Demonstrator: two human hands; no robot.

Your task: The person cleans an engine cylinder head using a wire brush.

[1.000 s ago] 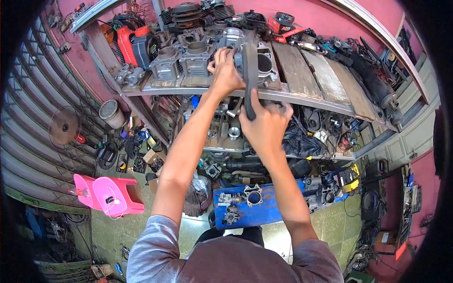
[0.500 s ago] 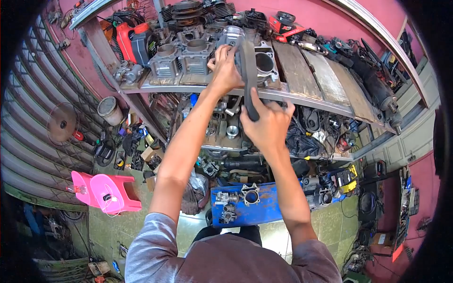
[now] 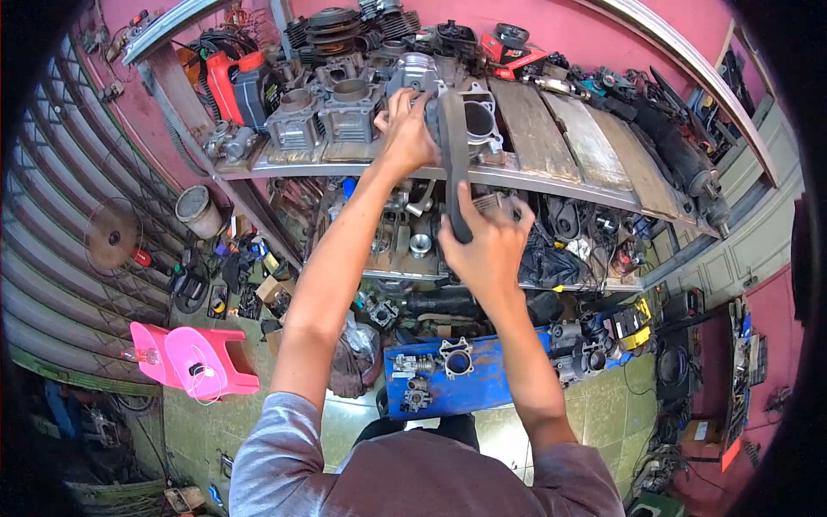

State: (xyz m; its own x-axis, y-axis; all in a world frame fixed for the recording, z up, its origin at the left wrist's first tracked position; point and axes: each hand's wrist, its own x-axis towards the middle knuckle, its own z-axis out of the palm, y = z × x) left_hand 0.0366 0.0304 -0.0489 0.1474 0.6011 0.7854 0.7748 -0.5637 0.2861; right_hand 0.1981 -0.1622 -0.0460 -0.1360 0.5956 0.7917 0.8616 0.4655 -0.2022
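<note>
In the head view, our right hand (image 3: 493,250) holds the near end of a long dark bar (image 3: 454,155), index finger stretched along one side and thumb at the other. The bar stands nearly lengthwise to us, crossing the front edge of the wooden-topped shelf (image 3: 536,129). Our left hand (image 3: 405,142) is drawn narrow, fingers curled on a grey metal part (image 3: 432,110) just left of the bar; motion blur and the wrist hide most of that contact, so we can't be sure how much of it we grip.

To work well here, we should brace the part firmly with the left hand, keep its fingertips behind the bar's face, and let the right index finger guide the bar straight, with even pressure and no twist. The bored cylinder block (image 3: 495,140) sits close on the right, and a finned cylinder (image 3: 350,125) stands on the left, so we'd best keep strokes short of both. The blue table (image 3: 448,398) below carries other metal parts; our elbows want room above it.
</note>
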